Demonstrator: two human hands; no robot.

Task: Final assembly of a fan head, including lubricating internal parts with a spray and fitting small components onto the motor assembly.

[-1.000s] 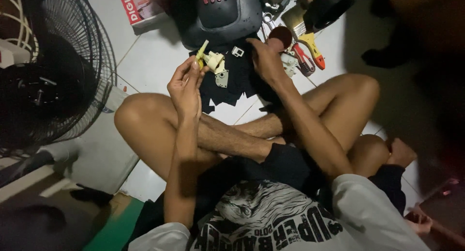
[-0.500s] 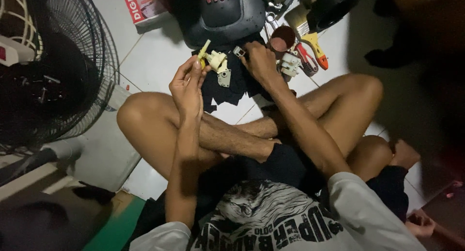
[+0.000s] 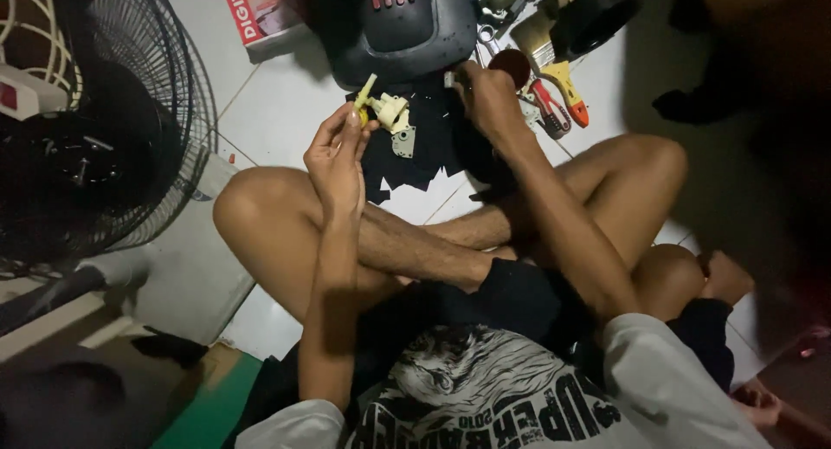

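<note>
— Starting at the fan [image 3: 95, 129], what comes next?
— Right of the fan, the left hand [image 3: 336, 159] is raised over the knee, fingers pinched on a small cream plastic part [image 3: 385, 111].
— Where does the part sit?
— Well right of the fan, above a black cloth [image 3: 433, 150] on the floor, just below a dark grey casing [image 3: 407, 29].
— And the other hand?
— Farther right, the right hand [image 3: 489, 98] reaches down at the cloth's far edge. Its fingers are curled under; I cannot tell whether they grip anything.
— Beyond it?
— A red-handled tool [image 3: 547, 103] and an orange-handled tool [image 3: 571, 94] lie farthest from the fan.
</note>
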